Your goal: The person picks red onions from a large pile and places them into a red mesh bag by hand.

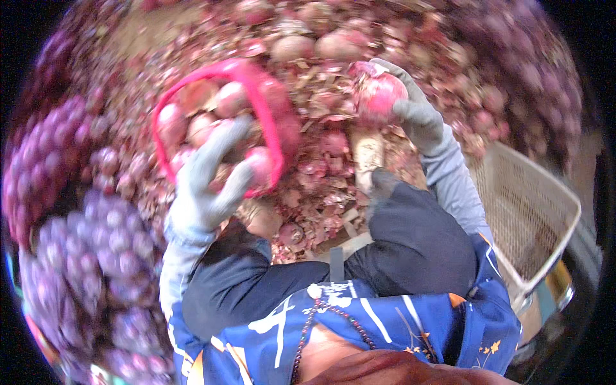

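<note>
My gloved left hand (209, 168) reaches into a round container with a pink rim (264, 106) that holds several red onions. Its thumb and fingers lie around an onion (260, 166) at the near side of the rim; whether they grip it cannot be told. To the right, clear of the container, my gloved right hand (418, 108) holds a red onion (382, 96) with papery skin at its top. Loose onions (293, 48) and dry skins lie beneath and beyond both hands. The picture is blurred by motion.
Mesh sacks full of onions (106, 255) stand at the left, and more stacked sacks (519, 72) at the upper right. A pale plastic crate (570, 216) stands at my right side. Onion skins (313, 178) cover the ground between my legs.
</note>
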`<move>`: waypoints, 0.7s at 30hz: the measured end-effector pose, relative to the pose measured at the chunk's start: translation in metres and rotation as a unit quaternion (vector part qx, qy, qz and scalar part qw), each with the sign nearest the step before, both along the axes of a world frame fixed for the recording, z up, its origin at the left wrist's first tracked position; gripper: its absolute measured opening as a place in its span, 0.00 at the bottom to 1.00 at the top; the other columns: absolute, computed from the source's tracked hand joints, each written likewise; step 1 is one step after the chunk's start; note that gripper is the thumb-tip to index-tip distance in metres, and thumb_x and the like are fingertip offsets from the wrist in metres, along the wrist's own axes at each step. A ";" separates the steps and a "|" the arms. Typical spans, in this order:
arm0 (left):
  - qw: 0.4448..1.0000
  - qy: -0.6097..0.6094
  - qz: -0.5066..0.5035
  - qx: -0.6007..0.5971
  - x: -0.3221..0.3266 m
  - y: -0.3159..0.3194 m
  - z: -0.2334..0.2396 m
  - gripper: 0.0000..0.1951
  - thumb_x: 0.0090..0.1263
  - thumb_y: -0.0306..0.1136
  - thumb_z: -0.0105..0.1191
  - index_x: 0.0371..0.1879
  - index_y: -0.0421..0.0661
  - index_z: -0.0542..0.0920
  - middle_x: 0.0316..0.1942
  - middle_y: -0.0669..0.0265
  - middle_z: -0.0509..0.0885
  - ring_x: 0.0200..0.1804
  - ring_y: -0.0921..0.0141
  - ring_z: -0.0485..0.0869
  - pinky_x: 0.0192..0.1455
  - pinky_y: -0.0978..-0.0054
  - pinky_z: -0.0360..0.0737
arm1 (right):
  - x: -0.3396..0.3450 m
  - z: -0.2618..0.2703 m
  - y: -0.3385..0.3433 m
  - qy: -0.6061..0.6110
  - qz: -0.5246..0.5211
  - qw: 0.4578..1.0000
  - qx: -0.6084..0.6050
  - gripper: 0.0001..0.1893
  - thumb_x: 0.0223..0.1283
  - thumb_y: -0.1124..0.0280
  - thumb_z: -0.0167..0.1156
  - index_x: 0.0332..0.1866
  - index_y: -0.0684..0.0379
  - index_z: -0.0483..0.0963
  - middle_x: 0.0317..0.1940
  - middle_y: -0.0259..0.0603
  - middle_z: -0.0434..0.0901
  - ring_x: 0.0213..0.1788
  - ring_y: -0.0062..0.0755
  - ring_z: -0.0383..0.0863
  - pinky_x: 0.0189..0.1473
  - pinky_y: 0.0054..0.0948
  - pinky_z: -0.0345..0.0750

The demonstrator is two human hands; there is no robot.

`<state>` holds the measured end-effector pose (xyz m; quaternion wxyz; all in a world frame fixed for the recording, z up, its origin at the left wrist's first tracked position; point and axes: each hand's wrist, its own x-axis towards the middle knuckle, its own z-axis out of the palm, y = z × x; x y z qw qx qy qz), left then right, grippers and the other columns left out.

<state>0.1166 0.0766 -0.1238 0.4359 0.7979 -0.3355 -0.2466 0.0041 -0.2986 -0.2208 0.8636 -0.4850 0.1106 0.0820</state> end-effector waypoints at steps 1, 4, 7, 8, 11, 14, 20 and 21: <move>0.981 0.139 0.095 -0.093 -0.007 -0.016 -0.005 0.37 0.69 0.33 0.66 0.76 0.39 0.66 0.69 0.51 0.77 0.63 0.59 0.84 0.63 0.64 0.81 | 0.018 0.019 0.029 -0.018 0.036 0.999 0.005 0.49 0.53 0.56 0.79 0.78 0.60 0.62 0.72 0.43 0.72 0.70 0.38 0.76 0.72 0.39 0.74; 0.916 0.353 0.121 -0.148 -0.016 -0.044 -0.020 0.42 0.72 0.37 0.64 0.80 0.40 0.56 0.72 0.56 0.70 0.70 0.65 0.75 0.71 0.66 0.74 | 0.051 0.043 0.094 -0.042 0.144 0.989 -0.001 0.42 0.59 0.61 0.76 0.76 0.64 0.65 0.71 0.44 0.72 0.70 0.35 0.75 0.74 0.37 0.71; 0.897 0.354 0.186 -0.189 -0.019 -0.037 -0.034 0.38 0.74 0.39 0.62 0.78 0.39 0.59 0.69 0.61 0.73 0.70 0.67 0.73 0.74 0.69 0.69 | 0.068 0.051 0.133 -0.022 0.175 0.982 -0.060 0.17 0.71 0.75 0.64 0.61 0.67 0.78 0.62 0.41 0.81 0.63 0.26 0.80 0.68 0.29 0.76; 0.894 0.356 0.168 -0.214 -0.017 -0.031 -0.031 0.35 0.75 0.39 0.60 0.77 0.39 0.63 0.67 0.61 0.75 0.69 0.68 0.74 0.73 0.70 0.70 | 0.071 0.047 0.145 -0.038 0.163 0.985 -0.037 0.13 0.71 0.75 0.64 0.58 0.66 0.79 0.58 0.40 0.83 0.59 0.24 0.81 0.65 0.27 0.77; 0.883 0.366 0.180 -0.234 -0.019 -0.032 -0.022 0.28 0.76 0.39 0.58 0.71 0.38 0.71 0.62 0.63 0.79 0.65 0.71 0.76 0.70 0.71 0.72 | 0.076 0.032 0.156 -0.078 0.114 0.973 -0.184 0.06 0.71 0.75 0.64 0.48 0.64 0.82 0.44 0.35 0.87 0.47 0.19 0.83 0.55 0.23 0.80; 0.891 0.328 0.232 -0.212 -0.014 -0.012 -0.022 0.25 0.77 0.42 0.56 0.66 0.38 0.76 0.60 0.60 0.82 0.59 0.68 0.81 0.66 0.70 0.76 | 0.085 0.020 0.151 -0.072 0.003 0.974 -0.216 0.08 0.72 0.72 0.63 0.48 0.64 0.83 0.39 0.37 0.88 0.44 0.23 0.84 0.52 0.25 0.81; 0.963 0.042 0.234 -0.126 0.011 0.009 -0.017 0.23 0.75 0.37 0.61 0.64 0.38 0.77 0.60 0.55 0.83 0.61 0.63 0.83 0.68 0.65 0.78 | 0.061 0.002 0.150 0.173 0.307 0.850 -0.392 0.24 0.70 0.48 0.65 0.48 0.64 0.79 0.30 0.34 0.81 0.29 0.22 0.78 0.31 0.26 0.78; 0.973 0.021 0.206 -0.104 0.007 0.001 -0.021 0.23 0.74 0.35 0.63 0.64 0.39 0.77 0.60 0.55 0.84 0.62 0.63 0.83 0.69 0.65 0.78 | 0.059 0.013 0.162 0.249 0.344 0.860 -0.283 0.20 0.72 0.52 0.64 0.47 0.63 0.79 0.30 0.35 0.81 0.27 0.21 0.78 0.29 0.25 0.77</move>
